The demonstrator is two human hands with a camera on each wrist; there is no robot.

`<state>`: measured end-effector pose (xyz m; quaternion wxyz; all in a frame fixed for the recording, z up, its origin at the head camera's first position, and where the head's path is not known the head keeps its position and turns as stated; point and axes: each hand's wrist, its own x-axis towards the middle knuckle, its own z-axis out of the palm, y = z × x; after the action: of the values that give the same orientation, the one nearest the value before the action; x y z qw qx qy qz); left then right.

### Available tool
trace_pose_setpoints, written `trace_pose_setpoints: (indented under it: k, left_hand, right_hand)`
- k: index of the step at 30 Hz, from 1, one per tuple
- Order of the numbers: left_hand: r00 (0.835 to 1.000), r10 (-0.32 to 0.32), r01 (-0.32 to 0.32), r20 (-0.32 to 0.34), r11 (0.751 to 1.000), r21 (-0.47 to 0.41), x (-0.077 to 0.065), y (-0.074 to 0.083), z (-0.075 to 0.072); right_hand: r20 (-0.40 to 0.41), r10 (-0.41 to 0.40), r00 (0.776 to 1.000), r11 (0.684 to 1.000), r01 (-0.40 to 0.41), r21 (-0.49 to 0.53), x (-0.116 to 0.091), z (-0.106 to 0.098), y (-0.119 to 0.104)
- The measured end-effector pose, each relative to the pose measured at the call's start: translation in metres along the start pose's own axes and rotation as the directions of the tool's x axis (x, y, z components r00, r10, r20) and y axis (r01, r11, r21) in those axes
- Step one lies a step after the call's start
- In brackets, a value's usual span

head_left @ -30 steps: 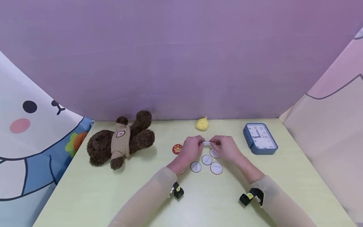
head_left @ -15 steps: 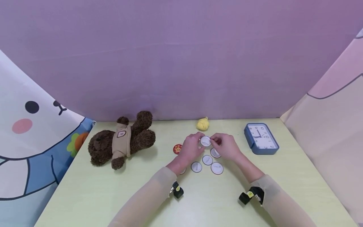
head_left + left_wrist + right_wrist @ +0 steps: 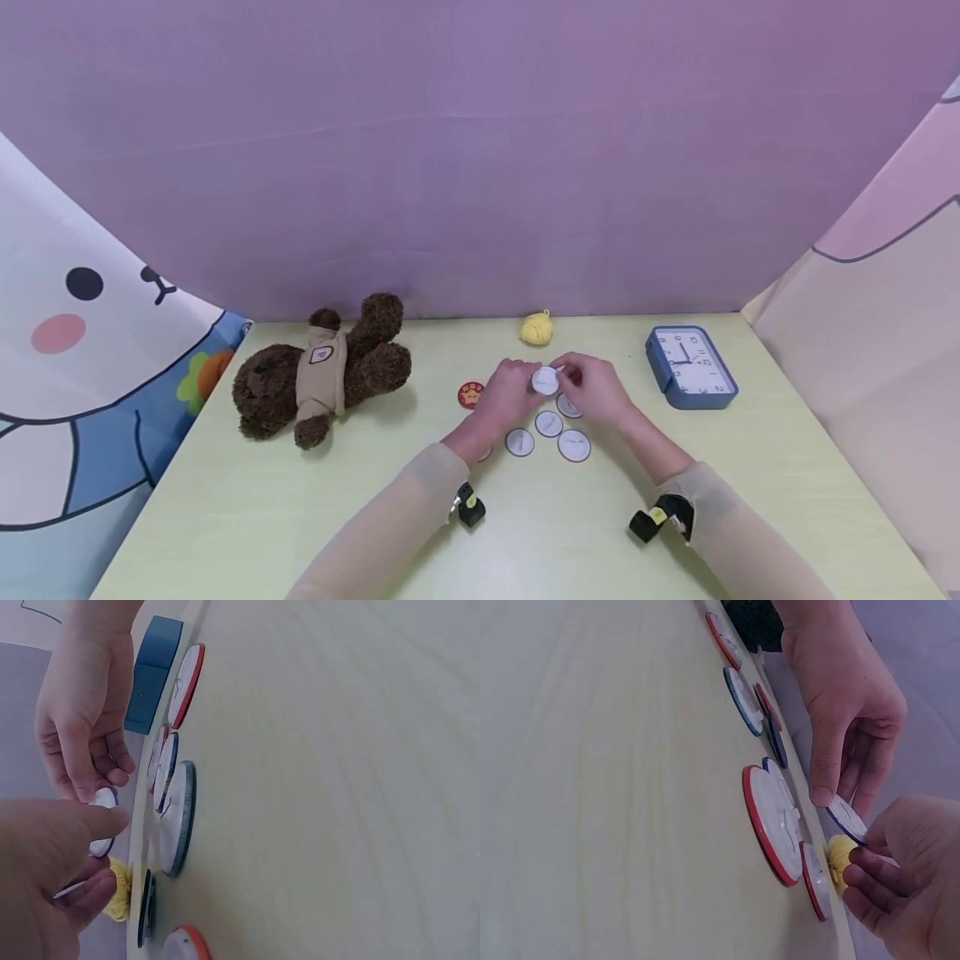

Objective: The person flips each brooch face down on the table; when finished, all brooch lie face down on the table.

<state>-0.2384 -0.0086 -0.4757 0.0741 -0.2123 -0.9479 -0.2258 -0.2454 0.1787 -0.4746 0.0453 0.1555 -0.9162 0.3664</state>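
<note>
Over the middle of the table, both hands hold a small round pin badge (image 3: 545,381), its white back facing up. The left hand (image 3: 507,396) pinches its left side between thumb and fingers. From the right, the right hand (image 3: 596,390) pinches its edge. In the left wrist view the badge (image 3: 103,821) shows a dark blue rim, and a thin white edge (image 3: 69,889) pokes out among the left fingers. Below the hands lie several more badges, white back up, among them a larger one (image 3: 574,446). A red badge with a yellow paw print (image 3: 470,394) lies left of the left hand.
A brown teddy bear (image 3: 320,371) in a beige shirt lies on the table's left side. Behind the hands sits a small yellow plush (image 3: 536,328). A blue square clock (image 3: 692,367) lies at the right. A purple curtain (image 3: 480,167) rises along the back edge.
The held badge was edge-on, then tilted its white face up; since then it has shifted slightly down, between the fingers. Both hands stay in nearly the same place.
</note>
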Motion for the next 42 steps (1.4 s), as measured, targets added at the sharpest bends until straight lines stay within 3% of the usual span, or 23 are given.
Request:
trace_pose_setpoints:
  k: [6, 11, 15, 19, 24, 31, 36, 42]
  left_hand:
    - [0.999, 0.033, -0.037, 0.038, 0.994, 0.107, 0.001, 0.001, 0.004]
    - [0.995, 0.012, -0.03, 0.099, 0.984, 0.174, 0.002, 0.0, 0.007]
    - [0.988, -0.034, 0.005, 0.15, 0.982, 0.189, 0.003, 0.001, 0.008]
    - [0.98, -0.076, 0.048, 0.184, 0.988, 0.149, 0.003, 0.003, 0.003]
    - [0.988, -0.037, 0.03, 0.15, 0.998, 0.049, -0.008, -0.005, -0.012]
    - [0.996, -0.029, 0.03, 0.079, 1.0, -0.009, -0.044, -0.023, -0.036]
    - [0.996, -0.055, 0.058, 0.069, 0.997, -0.041, -0.06, -0.033, -0.038]
    - [0.997, -0.046, 0.047, 0.068, 0.999, -0.018, -0.06, -0.038, -0.032]
  right_hand:
    - [0.003, -0.039, 0.999, 0.998, 0.039, -0.052, -0.001, 0.005, 0.003]
    - [0.001, -0.062, 0.998, 0.995, 0.062, -0.08, -0.002, 0.009, 0.005]
    - [0.006, -0.069, 0.998, 0.992, 0.069, -0.102, -0.001, 0.012, 0.006]
    - [0.009, -0.099, 0.995, 0.987, 0.099, -0.126, -0.002, 0.012, 0.002]
    - [0.04, -0.177, 0.983, 0.979, 0.18, -0.094, -0.007, 0.01, -0.016]
    - [0.152, -0.215, 0.965, 0.975, 0.222, -0.03, -0.012, 0.009, -0.039]
    - [0.19, -0.218, 0.957, 0.972, 0.23, -0.045, -0.012, 0.016, -0.046]
    - [0.227, -0.205, 0.952, 0.972, 0.225, -0.066, -0.012, 0.032, -0.051]
